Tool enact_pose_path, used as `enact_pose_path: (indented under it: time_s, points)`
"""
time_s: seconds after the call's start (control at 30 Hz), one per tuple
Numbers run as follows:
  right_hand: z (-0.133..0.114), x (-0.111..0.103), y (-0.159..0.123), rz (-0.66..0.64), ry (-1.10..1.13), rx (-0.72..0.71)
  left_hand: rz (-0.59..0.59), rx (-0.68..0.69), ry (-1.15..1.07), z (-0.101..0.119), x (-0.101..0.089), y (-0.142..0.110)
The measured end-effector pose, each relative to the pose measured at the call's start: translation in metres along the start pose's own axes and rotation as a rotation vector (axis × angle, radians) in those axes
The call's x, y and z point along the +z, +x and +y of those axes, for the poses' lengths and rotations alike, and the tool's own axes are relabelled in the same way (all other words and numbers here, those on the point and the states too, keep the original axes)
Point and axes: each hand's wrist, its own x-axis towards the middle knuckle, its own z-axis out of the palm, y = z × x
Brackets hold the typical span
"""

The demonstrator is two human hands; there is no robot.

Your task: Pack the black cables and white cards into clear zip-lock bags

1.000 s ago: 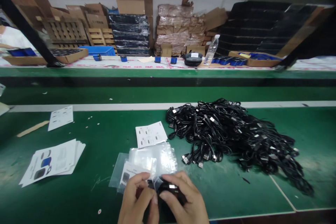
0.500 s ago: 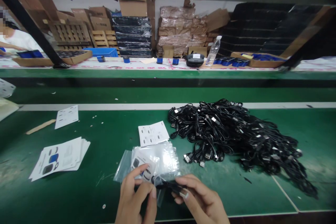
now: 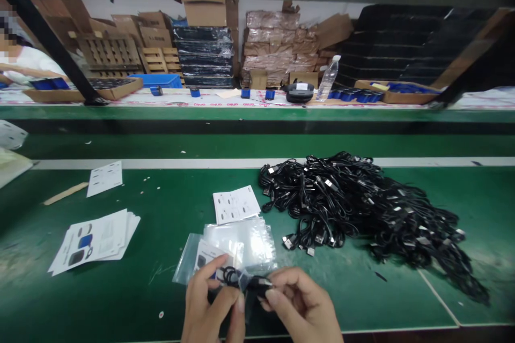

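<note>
My left hand [image 3: 213, 297] pinches a clear plastic bag [image 3: 183, 260] near its mouth. A printed leaflet [image 3: 204, 253] shows inside or under the film. My right hand [image 3: 300, 303] grips a coiled black USB cable [image 3: 257, 285] by its connector end. The cable's loops reach left to the bag's mouth, partly inside, by my left fingers. Beneath and behind the hands lies a stack of clear plastic bags [image 3: 249, 244]. Just beyond it sits a pile of white leaflets [image 3: 236, 205].
A large heap of black USB cables [image 3: 354, 203] spreads over the right of the green table [image 3: 161, 289]. More leaflets [image 3: 94, 244] lie at left, near a tan strip [image 3: 65, 193]. Across the back shelf stand a bottle [image 3: 328, 79] and blue rolls. A person [image 3: 30, 61] is at far left.
My right hand has moved slightly left, pushing the cable further into the bag's mouth. More of the cable's loops now show by my left fingers.
</note>
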Motion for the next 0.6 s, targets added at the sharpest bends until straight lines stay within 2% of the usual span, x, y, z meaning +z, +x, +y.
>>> enact_pose_path:
  time_s: [0.17,0.27,0.37,0.53,0.6]
  points:
    - [0.004,-0.015,0.004,-0.035,0.263,0.182,0.006,0.009,-0.031,0.004,0.003,0.003]
    - [0.008,-0.016,0.003,-0.024,0.288,0.186,0.021,-0.029,-0.056,0.009,0.004,0.003]
    - [0.011,-0.012,0.0,-0.051,0.113,0.041,0.031,-0.051,-0.07,0.011,0.003,0.002]
    - [0.012,-0.003,-0.003,-0.087,-0.388,-0.433,0.051,0.008,-0.051,0.01,0.002,0.0]
    - [0.011,0.0,-0.002,-0.102,-0.581,-0.555,0.047,0.031,-0.014,0.012,0.001,0.0]
